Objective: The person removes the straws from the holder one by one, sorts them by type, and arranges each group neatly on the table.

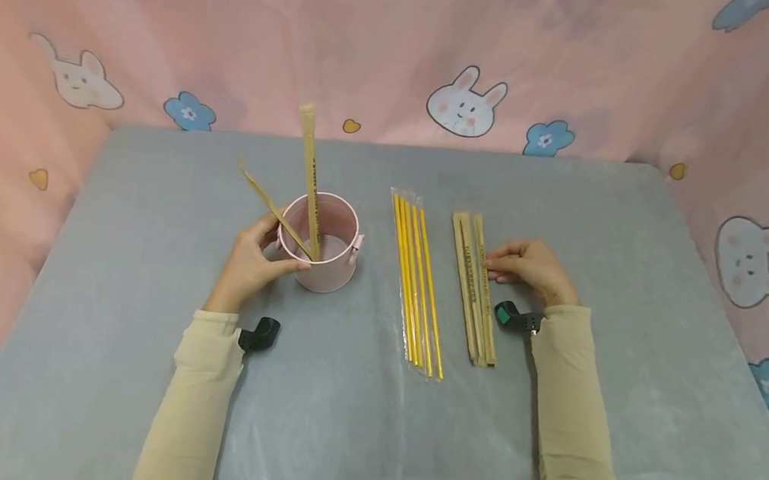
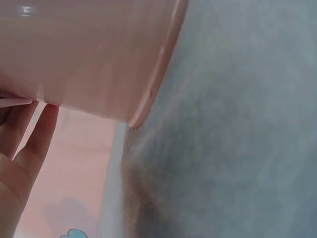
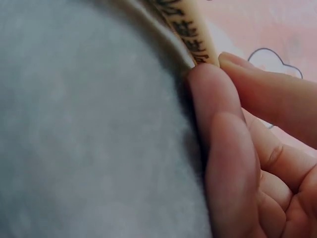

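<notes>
My left hand [image 1: 248, 266] grips a small pink bucket [image 1: 328, 278] at its left side, thumb at the front and fingers around the back. Two brown paper-wrapped sticks lean inside: one nearly upright [image 1: 310, 150], the other slanting left [image 1: 261, 193]. In the left wrist view, fingertips [image 2: 47, 116] touch the bucket's wall [image 2: 94, 54]. Over on the right, my right hand [image 1: 529, 268] pinches the edge of the rightmost brown paper-wrapped stick [image 1: 486, 302] in a small row on the table. Dark printing marks that wrapper [image 3: 190, 29] in the right wrist view, between thumb and fingertip.
Several yellow sticks in clear plastic wrap [image 1: 415, 281] lie side by side between the bucket and the brown packets. A grey cloth covers the table [image 1: 328, 418]. Behind and at the sides hangs a pink curtain [image 1: 374, 41] with rabbits and blue flowers.
</notes>
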`<state>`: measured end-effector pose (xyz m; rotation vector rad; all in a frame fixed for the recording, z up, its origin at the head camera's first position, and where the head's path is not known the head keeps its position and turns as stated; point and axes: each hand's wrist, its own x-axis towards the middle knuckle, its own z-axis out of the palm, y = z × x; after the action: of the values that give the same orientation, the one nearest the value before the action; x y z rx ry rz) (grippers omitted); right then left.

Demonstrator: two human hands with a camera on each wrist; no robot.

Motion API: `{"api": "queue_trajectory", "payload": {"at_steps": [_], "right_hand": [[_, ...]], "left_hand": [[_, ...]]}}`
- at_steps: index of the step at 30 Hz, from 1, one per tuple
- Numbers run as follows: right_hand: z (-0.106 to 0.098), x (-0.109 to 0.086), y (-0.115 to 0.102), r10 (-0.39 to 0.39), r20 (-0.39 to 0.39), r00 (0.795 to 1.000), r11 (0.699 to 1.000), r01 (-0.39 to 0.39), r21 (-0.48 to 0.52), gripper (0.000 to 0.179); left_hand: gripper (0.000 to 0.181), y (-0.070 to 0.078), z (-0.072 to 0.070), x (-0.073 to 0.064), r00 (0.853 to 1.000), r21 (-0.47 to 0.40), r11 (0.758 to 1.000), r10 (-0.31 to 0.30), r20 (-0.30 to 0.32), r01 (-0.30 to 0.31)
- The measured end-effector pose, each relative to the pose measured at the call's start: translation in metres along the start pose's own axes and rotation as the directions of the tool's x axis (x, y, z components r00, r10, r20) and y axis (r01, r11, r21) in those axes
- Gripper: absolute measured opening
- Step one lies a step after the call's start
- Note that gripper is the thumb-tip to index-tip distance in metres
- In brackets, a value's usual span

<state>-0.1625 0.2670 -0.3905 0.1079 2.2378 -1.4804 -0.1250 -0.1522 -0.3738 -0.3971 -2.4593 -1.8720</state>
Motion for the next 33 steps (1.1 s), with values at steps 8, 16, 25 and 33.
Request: {"api": "queue_trajectory", "payload": {"at_steps": [8,16,25,33], "right_hand": [[0.006,-0.002,-0.002,-0.013,0.031,0.999,0.999,0.014,-0.031,0.030],[0.006,-0.005,0.000,-0.019,0.041,0.999,1.000,0.020,-0.013,0.031],[0.001,-0.010,0.002,-0.082,-0.026,0.996,0.996,0.083,0.019,0.034],[0.018,-0.030,-0.047,-0.279,-0.220,0.935,0.960,0.275,-0.051,0.031]], "left_hand": [[0.076,-0.003,0.000,-0.005,1.000,0.011,1.000,-0.012,-0.012,0.013],[0.076,-0.001,-0.001,-0.008,1.000,0.002,1.000,-0.020,-0.009,0.020],[0.080,-0.004,0.001,-0.006,1.000,-0.012,1.000,0.009,-0.001,-0.009],[0.080,-0.001,0.000,-0.002,1.000,0.003,1.000,-0.001,-0.006,0.001]]}}
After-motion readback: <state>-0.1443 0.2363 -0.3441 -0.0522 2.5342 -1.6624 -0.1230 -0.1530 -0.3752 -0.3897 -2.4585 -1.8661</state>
